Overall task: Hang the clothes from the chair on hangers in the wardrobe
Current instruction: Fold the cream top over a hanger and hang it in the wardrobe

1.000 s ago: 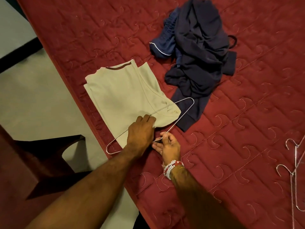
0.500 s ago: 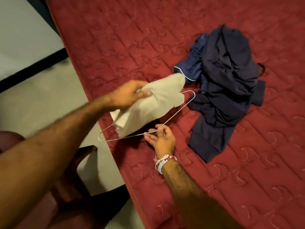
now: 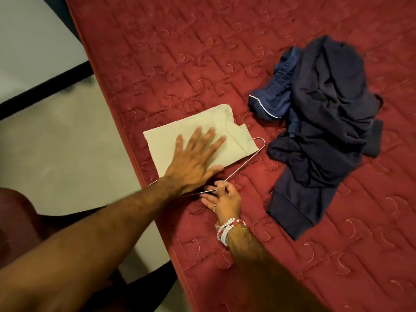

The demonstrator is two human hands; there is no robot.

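Left hand (image 3: pixel 195 158) presses flat, fingers spread, on the cloth (image 3: pixel 162 140); right hand (image 3: pixel 222 199), just beside it, pinches the hanger (image 3: pixel 245 160) (wire running diagonally under the cloth).

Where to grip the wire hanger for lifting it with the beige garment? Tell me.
Grip the wire hanger where its two wires meet, from the near side, where the right hand pinches it. The wire is bare there; farther on it runs beneath the beige garment, which the left hand presses flat.
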